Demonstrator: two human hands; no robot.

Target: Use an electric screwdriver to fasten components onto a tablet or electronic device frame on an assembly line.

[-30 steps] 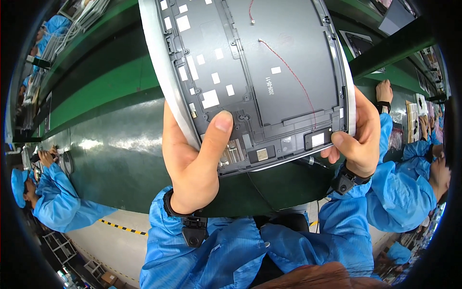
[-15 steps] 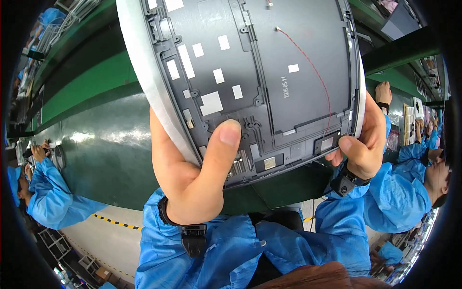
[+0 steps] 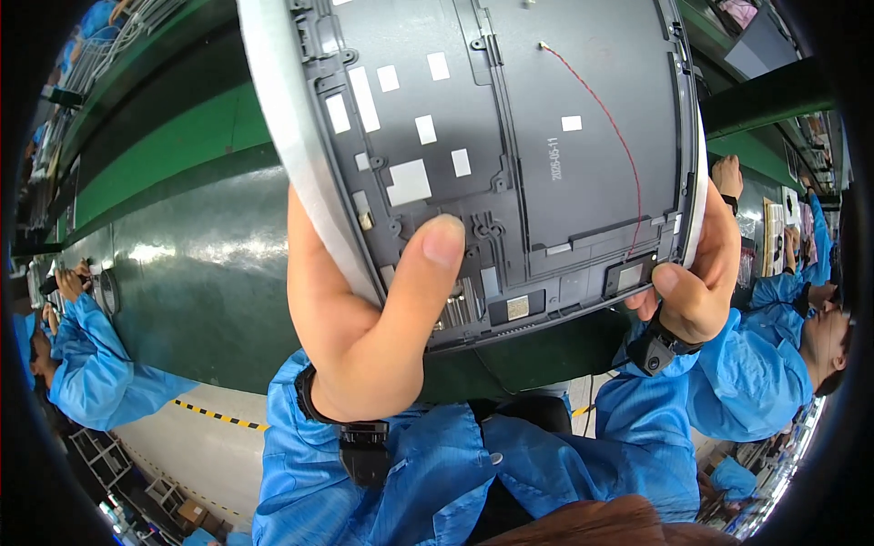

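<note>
A dark grey device back cover (image 3: 546, 214), with its inner side up, is held tilted above the bench by both hands. My left hand (image 3: 378, 318) grips its lower left part, thumb pressed on the inside and fingers hidden underneath. At the lower right corner my right hand (image 3: 696, 282) pinches the edge, its thumb beside a small framed part (image 3: 629, 275). Several white pads (image 3: 409, 183) are stuck on the left half. A thin red wire (image 3: 614, 127) runs down the right half. Whitish sheet material (image 3: 289, 136) shows along the left edge.
Beneath lies a green bench (image 3: 196, 300) with a raised green ledge (image 3: 173, 159) behind. A co-worker in blue (image 3: 96, 373) sits at far left, another (image 3: 756, 373) close by at right. Dark cables (image 3: 496, 369) hang near the bench's front edge.
The cover has shifted slightly right and up in view, with both hands still gripping it. The grips look the same.
</note>
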